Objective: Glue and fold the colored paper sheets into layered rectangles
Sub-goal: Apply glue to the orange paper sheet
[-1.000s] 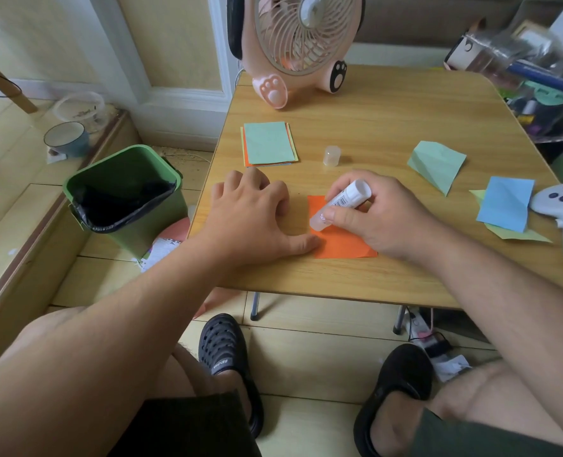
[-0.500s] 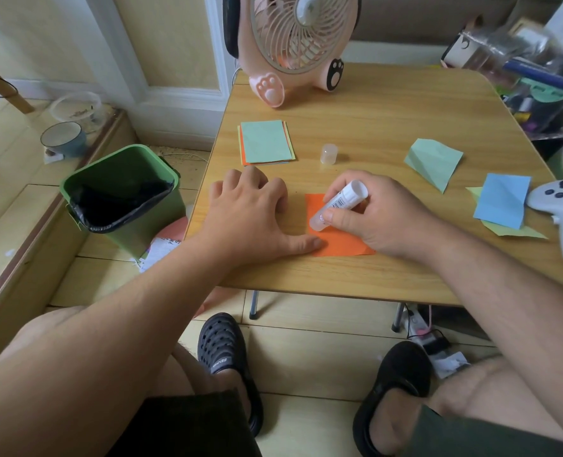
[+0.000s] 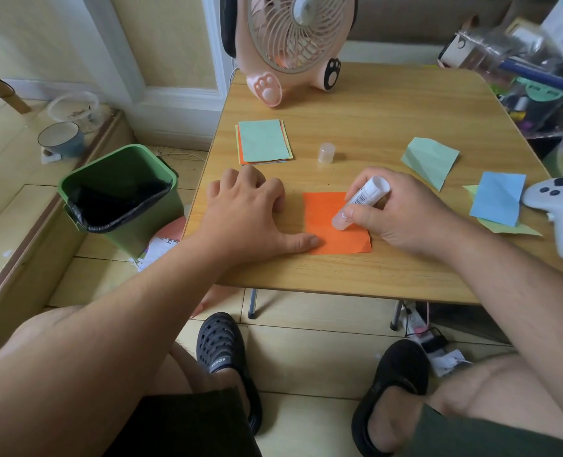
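Note:
An orange paper sheet (image 3: 326,214) lies flat near the front of the wooden table (image 3: 388,127). My left hand (image 3: 250,212) rests spread on the table, its thumb pressing the sheet's lower left corner. My right hand (image 3: 402,212) grips a white glue stick (image 3: 360,202), tilted with its tip down on the sheet's right half. The glue cap (image 3: 326,153) stands behind the sheet. A stack of coloured sheets (image 3: 263,141), light green on top, lies at the back left. A folded green piece (image 3: 430,160) and a folded blue piece (image 3: 497,197) lie at the right.
A pink fan (image 3: 293,44) stands at the table's back edge. A white controller-shaped object (image 3: 560,212) lies at the right edge, with clutter behind it. A green bin (image 3: 118,196) sits on the floor left of the table.
My right hand has slid the glue stick's tip to the right and slightly toward me across the orange sheet. My left hand has stayed in place.

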